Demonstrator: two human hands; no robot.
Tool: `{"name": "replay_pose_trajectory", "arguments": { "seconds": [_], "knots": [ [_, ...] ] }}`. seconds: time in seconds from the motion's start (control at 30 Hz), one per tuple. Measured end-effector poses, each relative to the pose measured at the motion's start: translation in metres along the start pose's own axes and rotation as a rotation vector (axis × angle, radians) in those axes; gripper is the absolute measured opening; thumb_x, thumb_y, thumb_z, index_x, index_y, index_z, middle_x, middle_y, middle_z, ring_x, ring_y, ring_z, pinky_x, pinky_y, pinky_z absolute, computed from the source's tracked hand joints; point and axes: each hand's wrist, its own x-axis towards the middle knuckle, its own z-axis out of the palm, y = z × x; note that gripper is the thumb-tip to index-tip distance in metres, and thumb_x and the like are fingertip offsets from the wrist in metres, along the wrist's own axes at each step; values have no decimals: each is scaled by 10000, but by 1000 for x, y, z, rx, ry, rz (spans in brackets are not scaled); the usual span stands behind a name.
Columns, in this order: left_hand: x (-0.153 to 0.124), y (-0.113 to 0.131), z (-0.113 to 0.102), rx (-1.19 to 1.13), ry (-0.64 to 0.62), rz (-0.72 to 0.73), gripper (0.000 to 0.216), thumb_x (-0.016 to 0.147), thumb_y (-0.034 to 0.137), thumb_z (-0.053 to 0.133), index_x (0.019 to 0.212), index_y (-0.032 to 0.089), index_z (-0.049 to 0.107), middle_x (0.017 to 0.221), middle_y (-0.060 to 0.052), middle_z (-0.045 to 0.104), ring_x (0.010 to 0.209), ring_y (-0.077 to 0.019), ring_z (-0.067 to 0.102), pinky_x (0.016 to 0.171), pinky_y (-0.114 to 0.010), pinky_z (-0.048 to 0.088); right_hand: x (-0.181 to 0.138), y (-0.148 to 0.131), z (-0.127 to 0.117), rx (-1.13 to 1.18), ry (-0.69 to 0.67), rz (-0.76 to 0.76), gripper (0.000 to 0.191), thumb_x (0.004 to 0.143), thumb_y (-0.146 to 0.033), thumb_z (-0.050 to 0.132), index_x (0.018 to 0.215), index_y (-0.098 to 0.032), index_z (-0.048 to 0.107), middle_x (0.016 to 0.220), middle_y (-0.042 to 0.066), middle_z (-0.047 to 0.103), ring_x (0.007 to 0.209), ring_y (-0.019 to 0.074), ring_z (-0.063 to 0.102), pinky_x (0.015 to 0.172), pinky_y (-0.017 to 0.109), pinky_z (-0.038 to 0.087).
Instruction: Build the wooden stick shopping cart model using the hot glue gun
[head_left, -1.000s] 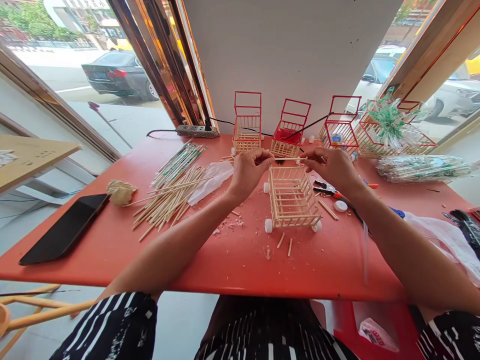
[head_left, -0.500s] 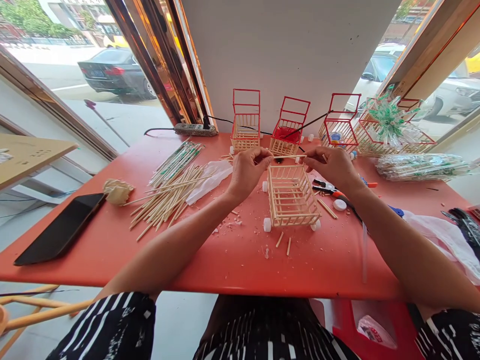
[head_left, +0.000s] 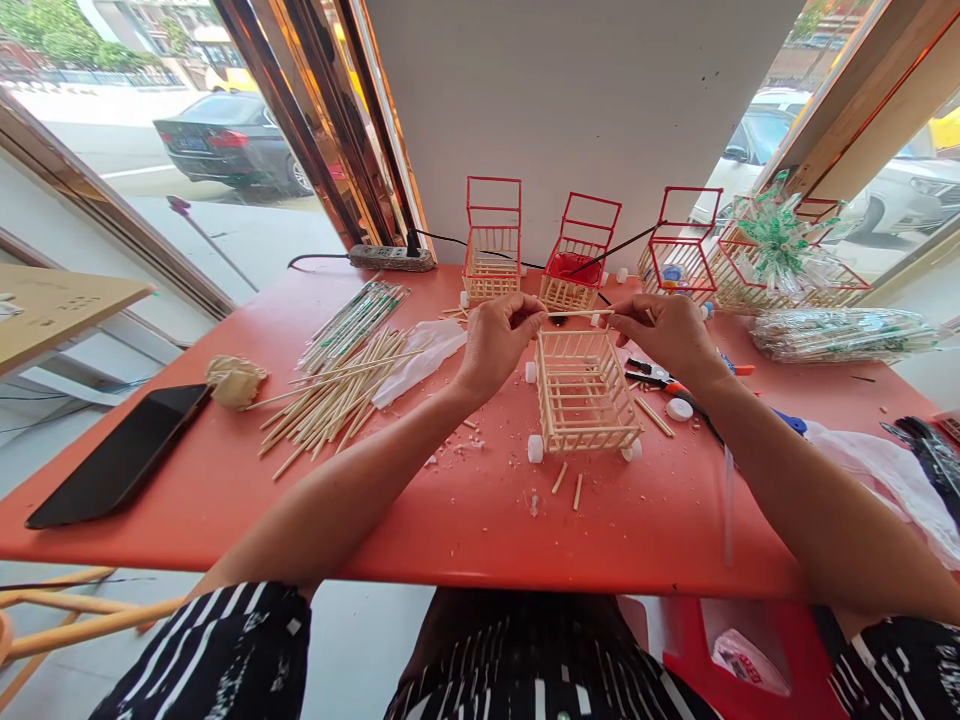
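Observation:
A thin wooden stick is held level between both hands, just above the far end of a small cart built of sticks with white wheels. My left hand pinches the stick's left end. My right hand pinches its right end. The cart stands on the red table, right below and between my hands.
A loose pile of sticks and wrapped chopsticks lie to the left. A black phone rests near the left edge. Several red-framed carts line the back. Pliers, a white cap and plastic bags are right.

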Motion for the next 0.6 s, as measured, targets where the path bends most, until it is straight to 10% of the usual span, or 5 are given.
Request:
{"name": "replay_pose_trajectory", "arguments": {
  "seconds": [0.6],
  "knots": [
    [0, -1, 2, -111, -16, -37, 117, 876, 113, 702, 794, 195, 717, 647, 31, 679, 565, -99, 617, 587, -231, 505, -1, 3, 1, 53, 12, 34, 207, 888, -398, 781, 881, -204, 853, 690, 31, 768, 641, 170, 704, 655, 281, 491]
  ]
}}
